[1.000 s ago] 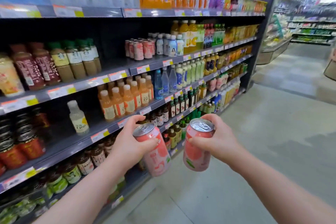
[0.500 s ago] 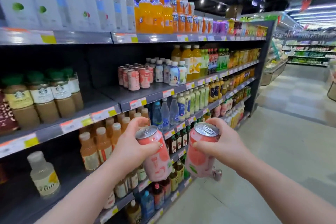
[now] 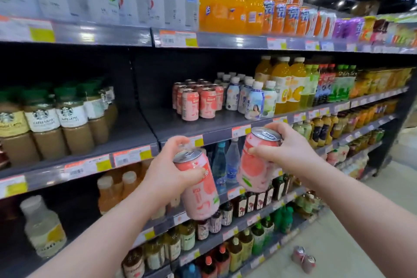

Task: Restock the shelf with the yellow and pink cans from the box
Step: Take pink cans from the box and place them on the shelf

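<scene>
Lifted higher, both hands (image 3: 168, 176) (image 3: 291, 153) grip tilted pink cans (image 3: 200, 192) (image 3: 255, 165).

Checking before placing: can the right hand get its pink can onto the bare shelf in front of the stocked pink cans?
Probably yes: the right hand holds its can close by the shelf edge, and nothing stands before the stocked cans.

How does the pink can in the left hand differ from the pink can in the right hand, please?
The left can, gripped by the left hand, leans its top leftward; the right can, in the right hand, leans its top rightward. The left can sits lower in view; the right can is higher, its top level with the shelf edge. Both are pink with silver pull-tab tops.
</scene>
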The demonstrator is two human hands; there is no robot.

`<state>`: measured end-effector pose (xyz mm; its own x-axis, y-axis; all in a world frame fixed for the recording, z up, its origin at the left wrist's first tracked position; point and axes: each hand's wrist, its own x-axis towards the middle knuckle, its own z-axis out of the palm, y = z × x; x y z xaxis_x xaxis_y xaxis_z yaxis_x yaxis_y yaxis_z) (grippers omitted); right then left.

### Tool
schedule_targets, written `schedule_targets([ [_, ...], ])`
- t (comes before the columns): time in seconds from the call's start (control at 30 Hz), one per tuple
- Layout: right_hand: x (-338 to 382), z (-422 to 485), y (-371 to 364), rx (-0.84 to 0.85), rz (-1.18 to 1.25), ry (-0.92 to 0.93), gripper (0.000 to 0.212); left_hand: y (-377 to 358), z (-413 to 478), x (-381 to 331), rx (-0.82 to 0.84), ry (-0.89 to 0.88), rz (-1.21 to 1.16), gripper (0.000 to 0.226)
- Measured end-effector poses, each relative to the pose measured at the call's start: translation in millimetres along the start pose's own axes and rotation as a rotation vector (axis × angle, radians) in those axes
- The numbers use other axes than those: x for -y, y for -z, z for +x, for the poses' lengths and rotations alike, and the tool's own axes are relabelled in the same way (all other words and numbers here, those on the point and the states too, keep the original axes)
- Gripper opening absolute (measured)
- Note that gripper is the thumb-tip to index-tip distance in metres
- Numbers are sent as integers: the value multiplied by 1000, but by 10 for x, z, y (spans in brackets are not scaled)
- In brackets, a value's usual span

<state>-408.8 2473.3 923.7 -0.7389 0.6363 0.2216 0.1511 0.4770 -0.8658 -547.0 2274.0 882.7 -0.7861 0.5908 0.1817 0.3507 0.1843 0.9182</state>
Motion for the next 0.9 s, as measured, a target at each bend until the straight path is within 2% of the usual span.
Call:
schedule_targets([
  [0.3,-398,1806,263,155,-33,107,54,-695,922,-237,-216,55,51,57],
  [0.53,-321,2790,94,150,-104,218,51,-767,1226,-423,-379,74,133,54],
  [0.7,-348,3180,-102,188,-162,199,59,-668,1392,-435,-447,70,129,55],
  [0.9,-513,3521,-367,219,-180,98,59,-497,1657,-394,-437,37,104,53],
])
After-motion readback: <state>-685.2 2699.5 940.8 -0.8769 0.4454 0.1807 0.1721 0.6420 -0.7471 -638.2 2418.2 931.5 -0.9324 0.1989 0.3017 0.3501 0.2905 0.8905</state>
